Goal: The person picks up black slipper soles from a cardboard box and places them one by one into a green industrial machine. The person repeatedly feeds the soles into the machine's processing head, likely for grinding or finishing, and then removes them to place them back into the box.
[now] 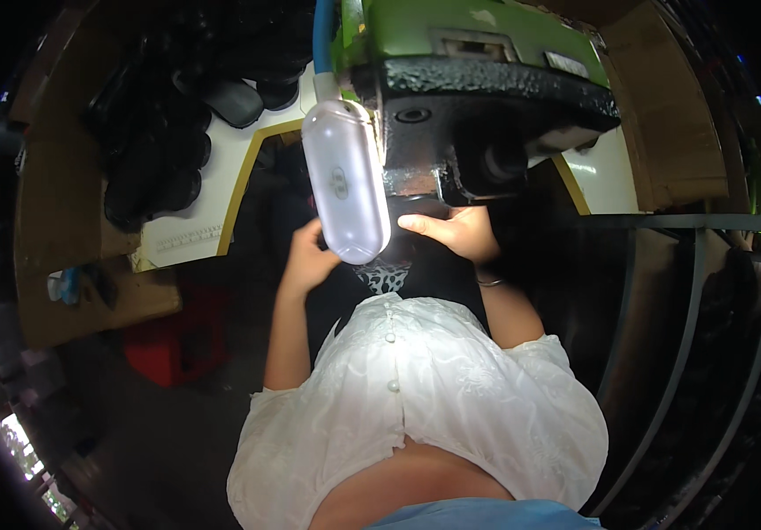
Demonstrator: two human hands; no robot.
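A green and black machine head (pixel 487 97) hangs over my lap, with a lit, pale capsule-shaped lamp (pixel 343 181) on its left side. My right hand (pixel 464 234) is under the machine, its thumb pointing left along the lower edge of a dark piece (pixel 420 208); its other fingers are hidden. My left hand (pixel 312 261) is bent inward beside the lamp, which covers its fingertips. Between the hands the dark piece is mostly hidden by lamp and machine, so its kind cannot be made out.
Black shoes or sandals (pixel 230 102) are heaped on the white, yellow-edged tabletop (pixel 208 199) at the left. Cardboard (pixel 668 115) borders the right side. A red plastic stool (pixel 177 344) stands low at left. A metal rack (pixel 690 327) stands at right.
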